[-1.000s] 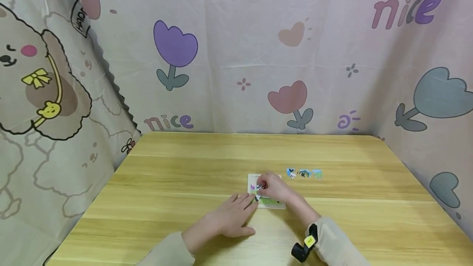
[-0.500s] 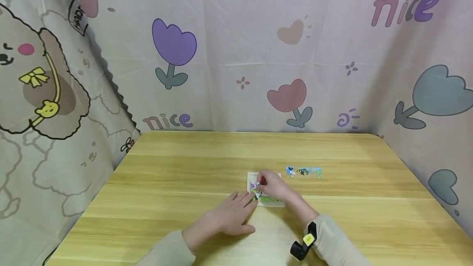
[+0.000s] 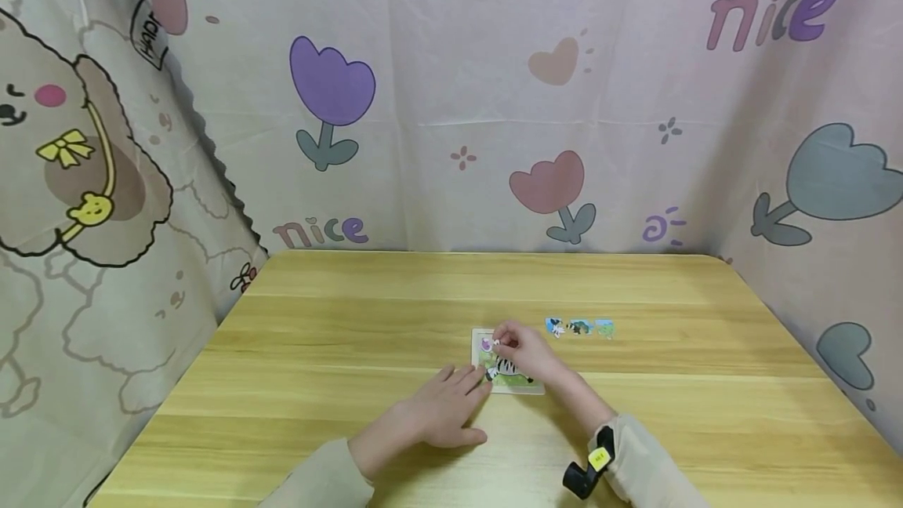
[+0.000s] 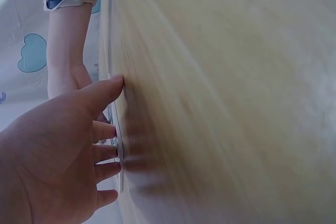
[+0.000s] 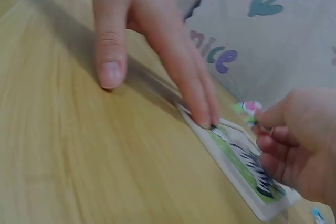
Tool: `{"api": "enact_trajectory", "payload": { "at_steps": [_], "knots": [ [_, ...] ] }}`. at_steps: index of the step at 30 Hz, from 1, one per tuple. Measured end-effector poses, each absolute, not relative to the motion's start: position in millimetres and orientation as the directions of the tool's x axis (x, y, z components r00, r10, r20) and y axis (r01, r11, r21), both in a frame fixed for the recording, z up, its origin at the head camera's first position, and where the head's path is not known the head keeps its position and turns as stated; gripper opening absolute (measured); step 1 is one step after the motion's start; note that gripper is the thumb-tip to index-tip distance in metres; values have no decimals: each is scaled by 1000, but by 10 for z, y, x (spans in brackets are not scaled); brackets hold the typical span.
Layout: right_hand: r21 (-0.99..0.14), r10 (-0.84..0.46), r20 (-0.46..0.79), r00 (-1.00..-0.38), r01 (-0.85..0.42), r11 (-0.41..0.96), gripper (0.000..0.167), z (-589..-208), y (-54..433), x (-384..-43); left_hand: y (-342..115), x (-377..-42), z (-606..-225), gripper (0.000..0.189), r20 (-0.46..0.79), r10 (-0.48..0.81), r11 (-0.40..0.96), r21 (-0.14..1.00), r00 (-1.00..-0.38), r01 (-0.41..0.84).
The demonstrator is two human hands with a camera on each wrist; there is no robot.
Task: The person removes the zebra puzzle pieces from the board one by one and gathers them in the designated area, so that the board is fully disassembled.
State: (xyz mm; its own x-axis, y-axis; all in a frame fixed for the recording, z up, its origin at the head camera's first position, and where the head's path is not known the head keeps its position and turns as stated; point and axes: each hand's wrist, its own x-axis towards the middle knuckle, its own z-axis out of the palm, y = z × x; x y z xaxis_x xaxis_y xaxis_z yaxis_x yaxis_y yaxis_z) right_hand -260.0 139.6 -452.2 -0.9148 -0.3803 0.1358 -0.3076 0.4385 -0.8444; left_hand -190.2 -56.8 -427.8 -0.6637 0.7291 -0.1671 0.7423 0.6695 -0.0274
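A small jigsaw puzzle in a white frame [image 5: 262, 211] lies on the table, showing a striped zebra [image 3: 506, 367] on green. Between thumb and fingertips, my right hand [image 3: 527, 353] pinches a puzzle piece [image 5: 249, 107] with pink and green print, held tilted above the puzzle's upper left. My left hand [image 3: 446, 412] lies palm down, its straight fingertips at the frame's left edge beside the zebra's head. In the left wrist view, that hand's fingers [image 4: 107, 153] reach over the thin frame edge, which hides the picture.
Three loose puzzle pieces lie in a row behind and right of the frame: a blue one [image 3: 555, 327], a dark green one [image 3: 581, 327] and a light green one [image 3: 604, 328]. A patterned curtain [image 3: 451, 100] hangs behind the wooden table [image 3: 339, 320]. A black wrist camera [image 3: 584, 478] sits on the right sleeve.
My right hand has lifted slightly from the puzzle with the piece pinched in it, uncovering more of the zebra's striped body. The left hand stays in place.
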Motion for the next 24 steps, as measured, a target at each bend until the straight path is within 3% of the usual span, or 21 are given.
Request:
{"api": "enact_trajectory", "payload": {
  "at_steps": [6, 13, 24],
  "knots": [
    [-899, -290, 137, -947, -242, 366, 16, -4480, 1643, -2631, -570, -1902, -4278, 73, -165, 727, 674, -12, -667, 738],
    [-882, -194, 120, -974, -194, 429, 17, -4453, 2018, -2649, -562, -1880, -4261, 73, -174, 722, 679, -7, -670, 734],
    [-808, -219, 79, -972, -192, 557, 16, -4535, 2455, -2574, -567, -1886, -4293, 73, -166, 728, 674, -6, -666, 739]
  ]
}}
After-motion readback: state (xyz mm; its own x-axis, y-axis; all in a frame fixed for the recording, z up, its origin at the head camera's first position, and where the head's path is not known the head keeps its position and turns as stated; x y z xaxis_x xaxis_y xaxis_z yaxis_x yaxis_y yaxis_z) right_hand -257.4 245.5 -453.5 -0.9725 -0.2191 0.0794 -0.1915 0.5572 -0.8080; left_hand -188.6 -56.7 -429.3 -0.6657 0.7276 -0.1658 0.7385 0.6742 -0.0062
